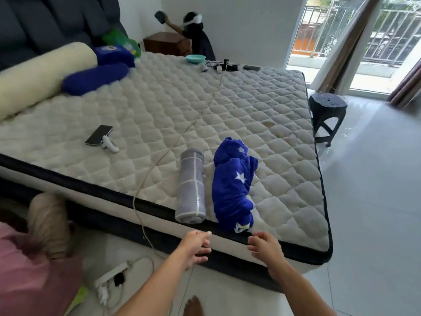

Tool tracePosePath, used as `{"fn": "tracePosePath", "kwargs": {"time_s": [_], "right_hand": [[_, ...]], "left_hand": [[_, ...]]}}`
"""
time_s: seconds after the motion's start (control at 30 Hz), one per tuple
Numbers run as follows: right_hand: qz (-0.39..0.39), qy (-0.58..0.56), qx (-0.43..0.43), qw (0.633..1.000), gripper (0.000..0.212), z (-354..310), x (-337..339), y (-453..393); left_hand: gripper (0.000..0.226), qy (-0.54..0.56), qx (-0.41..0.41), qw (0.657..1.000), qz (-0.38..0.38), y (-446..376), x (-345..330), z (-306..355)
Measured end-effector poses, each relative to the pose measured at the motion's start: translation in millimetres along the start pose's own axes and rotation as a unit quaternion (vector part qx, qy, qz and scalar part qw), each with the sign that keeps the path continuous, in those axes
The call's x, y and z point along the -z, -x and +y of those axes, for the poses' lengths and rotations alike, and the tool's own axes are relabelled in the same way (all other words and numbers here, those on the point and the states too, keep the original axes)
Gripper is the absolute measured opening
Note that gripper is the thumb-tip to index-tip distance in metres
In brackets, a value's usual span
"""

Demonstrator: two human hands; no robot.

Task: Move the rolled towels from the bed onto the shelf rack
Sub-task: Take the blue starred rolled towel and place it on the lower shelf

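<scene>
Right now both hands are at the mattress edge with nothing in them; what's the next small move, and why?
Probably reach the left hand forward onto the grey rolled towel. It lies nearest, its end at the bed edge, beside the blue star towel; the right hand is also free.

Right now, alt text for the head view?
Both hands, left hand and right hand, reach empty toward a grey rolled towel and a blue star-print rolled towel lying side by side at the near edge of a quilted mattress.

Phone (pixel 99 135), stool (pixel 328 112), perhaps bowl (pixel 195 58)
</scene>
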State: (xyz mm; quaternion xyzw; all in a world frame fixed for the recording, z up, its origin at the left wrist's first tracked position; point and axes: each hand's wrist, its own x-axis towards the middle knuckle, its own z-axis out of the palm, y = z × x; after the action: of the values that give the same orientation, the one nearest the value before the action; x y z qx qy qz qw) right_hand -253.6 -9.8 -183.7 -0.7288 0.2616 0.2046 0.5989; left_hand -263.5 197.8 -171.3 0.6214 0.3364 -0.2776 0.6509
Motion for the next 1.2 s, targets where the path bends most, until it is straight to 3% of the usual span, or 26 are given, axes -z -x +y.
{"fn": "tracePosePath", "kwargs": {"time_s": [0.17, 0.33, 0.5, 0.67, 0.83, 0.9, 1.0, 1.2], "right_hand": [[0.006, -0.020, -0.012, 1.000, 0.018, -41.5, -0.4, -55.6], [0.006, 0.026, -0.019, 0.999, 0.018, -68.8, -5.8, -100.9], [0.006, 0.116, 0.037, 0.992, 0.023, -118.4, -17.8, -163.5], [0.004, 0.182, 0.090, 0.979, 0.051, -170.3, -22.9, -231.2], [-0.084, 0.219, -0.026, 0.972, 0.092, -192.2, -33.0, -282.3], [-0.100, 0.227, -0.054, 0.967, 0.098, -194.1, -38.0, -293.3], [-0.094, 0.204, -0.070, 0.972, 0.091, -193.7, -39.0, -306.8], [-0.063, 0.160, -0.076, 0.982, 0.053, -186.1, -23.5, -316.6]], "left_hand": [[0.052, 0.056, 0.075, 0.995, -0.017, -42.4, -14.6, 39.6], [0.068, 0.082, 0.152, 0.985, -0.023, -80.7, -24.3, 64.4], [0.079, 0.149, 0.220, 0.964, -0.020, -113.5, -31.6, 79.9], [0.088, 0.195, 0.228, 0.954, -0.011, -145.1, -50.9, 94.5], [0.093, 0.217, 0.216, 0.951, 0.037, -164.3, -69.8, 110.9], [0.074, 0.212, 0.214, 0.952, 0.053, -165.5, -75.8, 118.9], [0.050, 0.204, 0.215, 0.952, 0.074, -168.6, -82.9, 127.3], [0.051, 0.175, 0.208, 0.958, 0.090, -172.7, -93.4, 133.6]]}}
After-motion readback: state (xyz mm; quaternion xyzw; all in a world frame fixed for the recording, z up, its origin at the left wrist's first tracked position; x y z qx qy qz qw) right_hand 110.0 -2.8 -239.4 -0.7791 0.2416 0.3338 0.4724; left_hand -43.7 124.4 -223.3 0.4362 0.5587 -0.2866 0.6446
